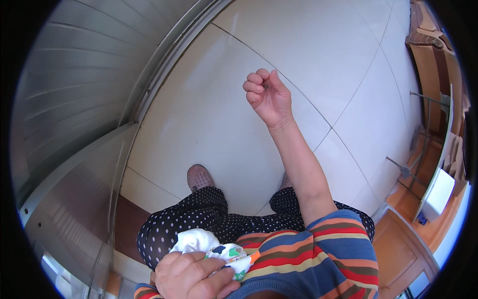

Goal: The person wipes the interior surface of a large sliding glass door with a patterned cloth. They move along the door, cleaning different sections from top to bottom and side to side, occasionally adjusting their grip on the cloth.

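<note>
Against the striped shirt at the bottom of the view, my left hand point(196, 274) holds a bunched white cloth point(199, 241) printed with green, blue and orange shapes. Its fingers lie over the cloth and hide part of it. My right arm reaches out over the tiled floor, and my right hand point(268, 98) is turned palm up with its fingers curled in. I see nothing held in it; the inside of the curled fingers is partly hidden.
Ribbed metal panels and a metal frame point(123, 130) stand along the left. Pale floor tiles point(224, 112) lie under my shoes point(199, 177). At the right are a glass-topped table point(451, 123), a white box point(440, 194), brown sofa-like furniture point(429, 63) and a wooden cabinet door point(401, 254).
</note>
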Available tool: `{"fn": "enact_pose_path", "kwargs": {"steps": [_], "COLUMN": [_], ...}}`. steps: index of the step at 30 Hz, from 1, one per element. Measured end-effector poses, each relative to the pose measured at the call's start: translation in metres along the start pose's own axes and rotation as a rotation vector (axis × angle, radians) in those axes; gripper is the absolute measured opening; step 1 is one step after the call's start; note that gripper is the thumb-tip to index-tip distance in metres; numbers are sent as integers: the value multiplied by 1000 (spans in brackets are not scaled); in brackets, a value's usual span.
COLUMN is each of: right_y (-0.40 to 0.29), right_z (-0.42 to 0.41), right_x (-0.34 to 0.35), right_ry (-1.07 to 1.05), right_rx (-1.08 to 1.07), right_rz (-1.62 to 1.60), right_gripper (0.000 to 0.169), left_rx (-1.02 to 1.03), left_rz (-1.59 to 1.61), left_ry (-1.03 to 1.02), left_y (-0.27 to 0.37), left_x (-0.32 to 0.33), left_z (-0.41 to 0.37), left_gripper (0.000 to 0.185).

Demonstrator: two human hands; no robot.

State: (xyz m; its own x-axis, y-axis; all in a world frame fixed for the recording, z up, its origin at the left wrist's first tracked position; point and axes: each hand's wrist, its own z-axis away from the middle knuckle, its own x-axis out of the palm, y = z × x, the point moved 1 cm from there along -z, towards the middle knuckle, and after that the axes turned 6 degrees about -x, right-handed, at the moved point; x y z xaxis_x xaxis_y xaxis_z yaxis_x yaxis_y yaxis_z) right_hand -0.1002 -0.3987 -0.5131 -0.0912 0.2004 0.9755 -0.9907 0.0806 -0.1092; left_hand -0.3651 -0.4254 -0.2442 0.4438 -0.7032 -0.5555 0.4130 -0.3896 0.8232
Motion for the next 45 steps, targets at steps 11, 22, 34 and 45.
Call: {"fn": "enact_pose_path", "kwargs": {"steps": [11, 22, 34, 45], "right_y": [-50, -73, 28, 139], "right_z": [-39, 160, 506, 569], "right_x": [54, 133, 387, 453], "right_ry": [90, 982, 1402, 1255], "right_rx": [182, 121, 123, 348], "right_rz": [79, 1025, 677, 971], "right_gripper": [66, 25, 21, 19], "left_rx": [-422, -1009, -1295, -1286], "left_rz": [-22, 294, 1198, 589], "left_ry": [-166, -179, -103, 94], "left_y": [3, -13, 83, 89], "left_x": [6, 26, -159, -257], "left_z": [-31, -9, 214, 485], "left_gripper": [19, 15, 5, 14]}}
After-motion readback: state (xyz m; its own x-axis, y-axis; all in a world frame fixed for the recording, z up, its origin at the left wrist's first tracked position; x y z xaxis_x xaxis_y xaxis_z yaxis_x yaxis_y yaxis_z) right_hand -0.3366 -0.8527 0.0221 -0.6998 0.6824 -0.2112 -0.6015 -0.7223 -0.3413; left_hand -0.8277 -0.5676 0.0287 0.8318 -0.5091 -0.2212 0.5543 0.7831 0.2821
